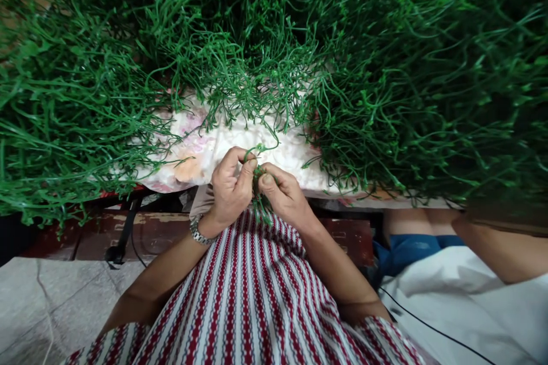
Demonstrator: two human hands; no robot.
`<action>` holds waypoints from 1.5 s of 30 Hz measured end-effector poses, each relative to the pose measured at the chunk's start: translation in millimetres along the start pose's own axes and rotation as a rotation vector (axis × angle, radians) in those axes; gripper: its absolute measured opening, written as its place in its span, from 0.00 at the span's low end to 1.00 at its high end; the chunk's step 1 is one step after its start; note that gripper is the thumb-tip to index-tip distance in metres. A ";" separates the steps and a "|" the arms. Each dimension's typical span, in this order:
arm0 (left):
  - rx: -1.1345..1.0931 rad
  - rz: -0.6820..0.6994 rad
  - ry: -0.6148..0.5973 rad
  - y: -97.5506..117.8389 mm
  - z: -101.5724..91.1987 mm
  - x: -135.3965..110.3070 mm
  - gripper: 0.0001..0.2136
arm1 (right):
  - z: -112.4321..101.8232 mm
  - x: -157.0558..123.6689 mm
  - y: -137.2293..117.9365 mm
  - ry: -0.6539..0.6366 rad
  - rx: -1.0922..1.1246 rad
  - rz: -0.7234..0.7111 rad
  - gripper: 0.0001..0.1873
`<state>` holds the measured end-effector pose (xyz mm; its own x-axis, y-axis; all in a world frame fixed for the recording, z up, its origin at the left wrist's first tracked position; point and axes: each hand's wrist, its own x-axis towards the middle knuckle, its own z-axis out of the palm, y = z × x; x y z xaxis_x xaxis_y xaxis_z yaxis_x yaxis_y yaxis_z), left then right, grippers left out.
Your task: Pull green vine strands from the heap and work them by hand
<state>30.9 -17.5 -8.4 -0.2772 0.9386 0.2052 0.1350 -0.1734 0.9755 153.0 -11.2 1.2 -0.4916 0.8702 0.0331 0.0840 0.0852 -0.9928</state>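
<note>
My left hand [233, 185], with a metal watch [200, 231] at the wrist, is closed in a pinch on a thin green plastic plant stem [273, 147] that curves up toward the heap. Close beside it, my right hand [282, 191] has its thumb and fingers pressed together on a small cluster of green sprigs [259, 202], which hangs between the hands. Both hands are just off the table's front edge, above my striped clothing. Fingers hide part of where the stem and the cluster meet.
A large heap of green artificial stems [240, 23] covers the table's back and both sides. Underneath lies a white floral cloth [205, 151]. A dark red wooden board [162, 234] runs below the table edge. At the right sits another person in white clothing [471, 302].
</note>
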 end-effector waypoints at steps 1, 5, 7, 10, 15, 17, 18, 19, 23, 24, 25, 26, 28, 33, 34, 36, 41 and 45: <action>0.001 0.007 -0.001 -0.6 0.7 0.2 0.02 | -0.2 0.6 0.5 -0.016 0.015 0.019 0.20; -0.205 -0.111 -0.007 1.6 3.6 5.1 0.03 | 1.7 2.1 3.1 -0.076 0.075 0.055 0.21; -0.399 -0.239 0.004 5.8 4.2 9.1 0.05 | 4.3 1.4 4.4 -0.086 0.084 0.052 0.20; -0.593 -0.433 0.007 13.0 3.5 14.0 0.07 | 10.4 -2.4 6.4 -0.078 0.062 0.045 0.19; -0.698 -0.589 -0.005 17.4 5.0 15.6 0.07 | 21.0 -10.8 5.7 0.017 -0.086 -0.021 0.17; -0.692 -0.599 -0.002 16.6 7.4 15.2 0.08 | 23.8 -13.0 3.7 0.063 -0.168 -0.031 0.16; -0.689 -0.604 -0.007 16.1 8.5 15.1 0.08 | 24.9 -13.9 2.7 0.088 -0.206 -0.035 0.15; -0.686 -0.608 -0.015 15.8 9.5 15.0 0.07 | 25.8 -14.5 2.0 0.110 -0.240 -0.041 0.14; -0.702 -0.640 -0.050 15.5 10.9 15.7 0.07 | 29.0 -15.9 2.9 0.172 -0.342 -0.090 0.12; -0.713 -0.653 -0.056 15.6 10.8 16.0 0.07 | 29.7 -16.1 4.0 0.181 -0.359 -0.108 0.11; -0.727 -0.666 -0.057 15.6 10.6 16.3 0.07 | 30.4 -16.3 5.2 0.191 -0.372 -0.129 0.11; -0.742 -0.677 -0.056 15.4 10.5 16.5 0.07 | 31.1 -16.4 6.4 0.201 -0.382 -0.149 0.11; -0.767 -0.691 -0.050 14.8 10.1 16.9 0.08 | 32.2 -16.8 8.5 0.217 -0.394 -0.183 0.11; -0.784 -0.693 -0.057 13.1 9.2 17.0 0.07 | 33.2 -17.8 10.6 0.213 -0.411 -0.208 0.11; -0.785 -0.695 -0.059 13.0 8.9 17.0 0.07 | 33.3 -17.8 10.9 0.210 -0.411 -0.214 0.11; -0.791 -0.699 -0.057 13.1 8.3 17.1 0.08 | 33.4 -17.8 11.7 0.209 -0.410 -0.235 0.11; -0.812 -0.704 -0.069 13.2 7.5 16.8 0.08 | 33.9 -18.1 14.5 0.204 -0.423 -0.274 0.11; -0.832 -0.712 -0.070 13.7 7.2 16.2 0.10 | 33.4 -19.0 16.1 0.187 -0.414 -0.279 0.11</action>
<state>35.1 -2.6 7.7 0.0210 0.9137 -0.4059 -0.7262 0.2930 0.6220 134.8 -42.6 -19.3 -0.3844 0.8556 0.3466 0.3255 0.4770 -0.8164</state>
